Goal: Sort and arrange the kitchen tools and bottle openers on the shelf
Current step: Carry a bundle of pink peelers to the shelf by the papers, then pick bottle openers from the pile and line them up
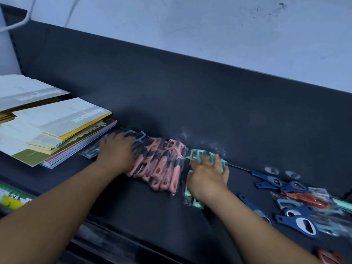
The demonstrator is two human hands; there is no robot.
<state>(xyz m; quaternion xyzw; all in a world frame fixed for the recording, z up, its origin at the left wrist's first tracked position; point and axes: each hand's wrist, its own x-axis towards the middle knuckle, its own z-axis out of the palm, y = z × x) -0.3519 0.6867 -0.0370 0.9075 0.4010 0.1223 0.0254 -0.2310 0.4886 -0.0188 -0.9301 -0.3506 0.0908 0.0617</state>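
A row of bagged kitchen tools lies along the back of the dark shelf (133, 197). Pink tools (162, 168) fill the middle of the row. My left hand (116, 153) rests flat on the blue-grey tools (137, 136) at the row's left end. My right hand (207, 178) presses on the mint-green tools (196, 202) at the right end, fingers spread over them. Loose blue bottle openers (297, 220) lie scattered to the right, mixed with an orange-red opener (308, 201) and mint pieces in plastic bags.
A stack of white, yellow and olive booklets (57, 126) sits at the left of the shelf, close to the tool row. A dark back panel (190, 88) rises behind the shelf. A green-and-yellow price label (11, 199) hangs at the front edge, lower left.
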